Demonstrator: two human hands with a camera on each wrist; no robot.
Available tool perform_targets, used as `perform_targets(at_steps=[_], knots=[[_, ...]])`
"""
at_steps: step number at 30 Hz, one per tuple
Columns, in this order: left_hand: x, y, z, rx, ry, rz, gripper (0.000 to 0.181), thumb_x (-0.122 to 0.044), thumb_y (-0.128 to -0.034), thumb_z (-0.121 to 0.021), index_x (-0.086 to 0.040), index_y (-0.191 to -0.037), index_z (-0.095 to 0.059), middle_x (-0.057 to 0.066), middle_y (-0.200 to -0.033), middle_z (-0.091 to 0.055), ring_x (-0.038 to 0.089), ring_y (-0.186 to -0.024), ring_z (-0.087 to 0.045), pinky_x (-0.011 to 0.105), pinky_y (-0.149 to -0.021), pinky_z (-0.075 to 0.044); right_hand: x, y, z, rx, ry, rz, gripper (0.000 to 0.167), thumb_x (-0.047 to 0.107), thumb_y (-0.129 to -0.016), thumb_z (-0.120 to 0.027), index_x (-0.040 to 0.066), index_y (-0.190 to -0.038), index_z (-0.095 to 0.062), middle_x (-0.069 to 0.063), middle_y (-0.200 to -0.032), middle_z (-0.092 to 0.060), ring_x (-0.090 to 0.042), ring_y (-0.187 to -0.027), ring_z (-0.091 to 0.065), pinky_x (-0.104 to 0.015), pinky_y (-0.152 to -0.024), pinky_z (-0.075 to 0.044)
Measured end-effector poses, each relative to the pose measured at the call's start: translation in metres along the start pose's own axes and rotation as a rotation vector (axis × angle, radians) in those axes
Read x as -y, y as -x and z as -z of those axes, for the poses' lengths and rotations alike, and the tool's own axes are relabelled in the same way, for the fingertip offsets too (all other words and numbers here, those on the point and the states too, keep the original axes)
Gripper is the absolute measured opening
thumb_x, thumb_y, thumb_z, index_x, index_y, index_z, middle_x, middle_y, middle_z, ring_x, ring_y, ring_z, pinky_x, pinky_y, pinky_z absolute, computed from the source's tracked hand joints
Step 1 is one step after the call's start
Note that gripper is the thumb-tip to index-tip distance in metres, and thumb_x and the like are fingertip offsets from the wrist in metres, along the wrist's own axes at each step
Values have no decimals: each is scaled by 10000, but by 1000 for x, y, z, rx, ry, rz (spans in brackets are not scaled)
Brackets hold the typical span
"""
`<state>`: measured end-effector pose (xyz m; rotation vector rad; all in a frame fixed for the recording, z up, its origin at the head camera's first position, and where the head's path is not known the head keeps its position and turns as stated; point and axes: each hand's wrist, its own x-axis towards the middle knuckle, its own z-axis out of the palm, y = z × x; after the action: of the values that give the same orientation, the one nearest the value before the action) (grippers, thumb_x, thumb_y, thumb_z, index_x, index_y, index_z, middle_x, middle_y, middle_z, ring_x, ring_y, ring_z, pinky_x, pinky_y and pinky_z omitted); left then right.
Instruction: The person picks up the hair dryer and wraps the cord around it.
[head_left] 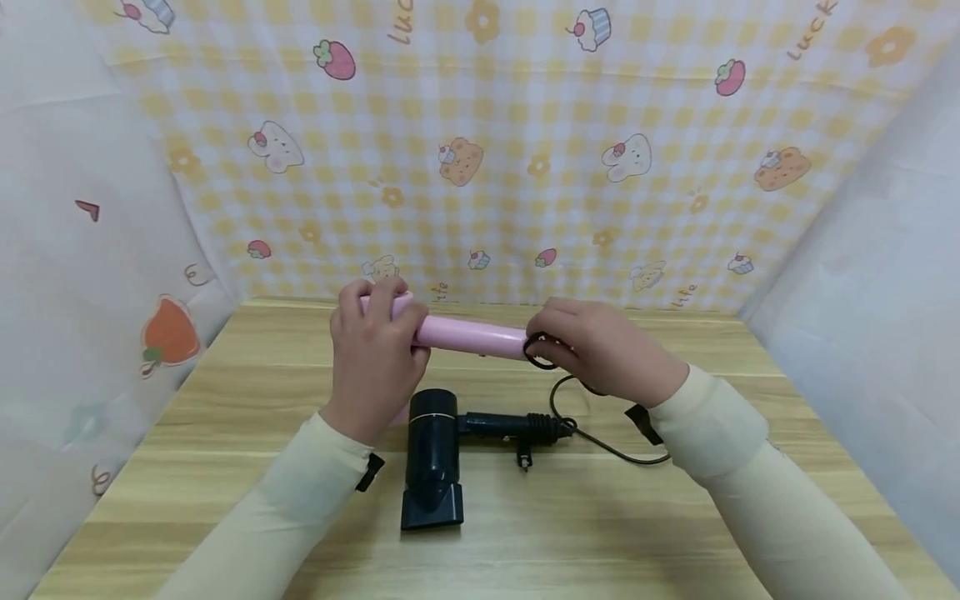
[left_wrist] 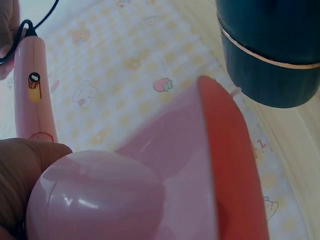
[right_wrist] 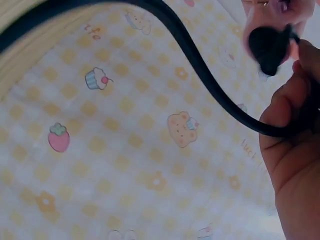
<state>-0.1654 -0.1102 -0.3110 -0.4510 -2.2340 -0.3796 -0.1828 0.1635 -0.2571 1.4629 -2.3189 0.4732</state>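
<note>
- Cord handling on the pink hair dryer (head_left: 472, 336) looks to be the step in hand; whether its black cord (right_wrist: 200, 70) is being wound or unwound, I cannot tell.
- The dryer is held up above the worktop (head_left: 225, 400), its handle pointing right and its nozzle (left_wrist: 175, 190) hanging below the head.
- The left hand (head_left: 375, 350) is wrapped round the dryer's head, clear of the switch (left_wrist: 34, 77).
- The right hand (head_left: 600, 346) pinches the cord, with a small loop just beside the handle's end.
- The dark hair dryer (head_left: 433, 442) lies untouched on the worktop, nearer the person, with ridges, perhaps wound cord, round its handle and a plug (head_left: 524, 457) beside it.
- Loose cord (head_left: 615, 452) runs over the worktop towards the right sleeve; its ends are unclear.
- As I judge it, the next move calls for a steady left grip while the right guides the cord round the handle's end, without snagging the dark dryer.
</note>
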Motion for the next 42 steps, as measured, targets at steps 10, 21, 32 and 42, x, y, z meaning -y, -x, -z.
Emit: perform_targets(at_steps=[10, 21, 32, 42], knots=[[-6, 6, 8, -52, 74, -8, 205, -58, -716, -799, -46, -915, -749, 192, -1178, -569, 451, -1114, -402, 586, -819, -396, -16, 7, -5, -150, -259, -46, 229, -64, -909, -644, 39, -1110, -685, -19, -969, -672, -88, -783, -578, -243, -680, -484], [-13, 9, 15, -94, 111, 15, 195, -57, -721, -802, -46, -910, -760, 208, -1192, -570, 459, -1114, -416, 575, -841, -378, -19, 13, -20, -78, -450, -330, 216, 42, -1004, -535, 101, -1101, -718, 13, -999, -695, -148, -823, -615, -327, -734, -522], [-15, 10, 16, -144, 112, 73, 176, -15, -713, -802, -26, -883, -758, 217, -1210, -570, 455, -1092, -413, 573, -814, -375, 4, 17, -34, -56, -391, -501, 290, -73, -947, -529, 132, -943, -734, 19, -669, -603, -146, -580, -517, -319, -560, -494], [-15, 17, 10, -151, 82, 123, 198, -5, -699, -807, -26, -890, -760, 210, -1212, -566, 455, -1106, -421, 590, -803, -387, 13, 26, -40, 49, -332, -450, 198, 75, -977, -594, 121, -817, -702, 117, -624, -554, -6, -472, -400, -222, -473, -391]])
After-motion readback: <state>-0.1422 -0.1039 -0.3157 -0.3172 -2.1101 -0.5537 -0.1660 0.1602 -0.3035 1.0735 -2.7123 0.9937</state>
